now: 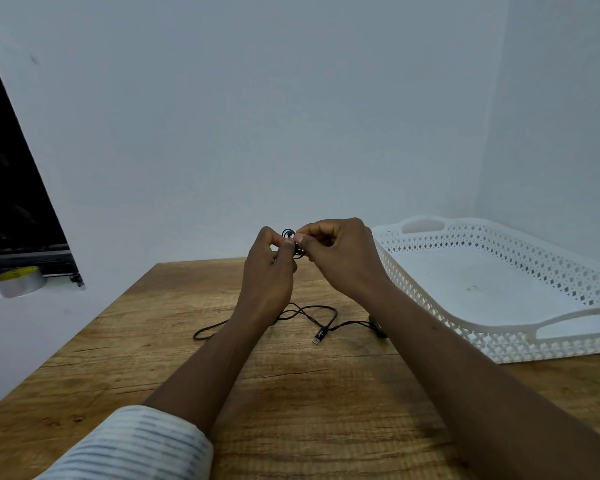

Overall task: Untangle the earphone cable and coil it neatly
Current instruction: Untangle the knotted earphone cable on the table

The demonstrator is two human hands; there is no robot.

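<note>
A thin black earphone cable [312,315] lies in loose loops on the wooden table [291,393], its plug end [319,336] near the middle. My left hand [269,271] and my right hand [340,258] are raised above the table, fingertips meeting. Both pinch a small black knot of the cable [291,241] between them. A dark piece of the earphones [376,327] shows just under my right forearm. Part of the cable is hidden behind my left wrist.
A white perforated plastic tray [499,327] with handles stands at the right of the table. A roll of tape [21,280] sits on a ledge at the left, under a dark window. White walls close the back and right.
</note>
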